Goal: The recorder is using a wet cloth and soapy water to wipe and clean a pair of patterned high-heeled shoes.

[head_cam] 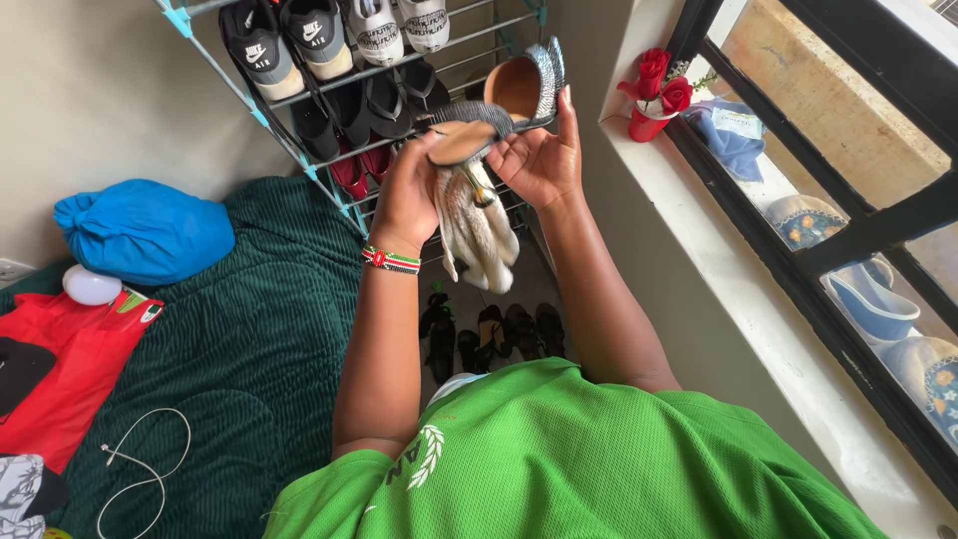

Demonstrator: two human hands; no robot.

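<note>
We see a red bag (70,374) lying flat on the green bedspread (259,349) at left, a small green-and-white label (135,302) at its top edge. On the windowsill (699,250) lies a folded blue cloth (731,135) bearing a pale rectangular label (736,122).

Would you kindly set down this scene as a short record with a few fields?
setting: person in a green shirt standing over a shoe rack beside a window sill
right hand: holds a high-heeled shoe, sole turned up
left hand: presses a pale cloth against the shoe's sole
left wrist: beaded bracelet
rack: sneakers on top, dark sandals below
floor: more dark shoes under the hands
left side: green blanket, blue bag, red bag
sill: red roses in a red pot
</note>
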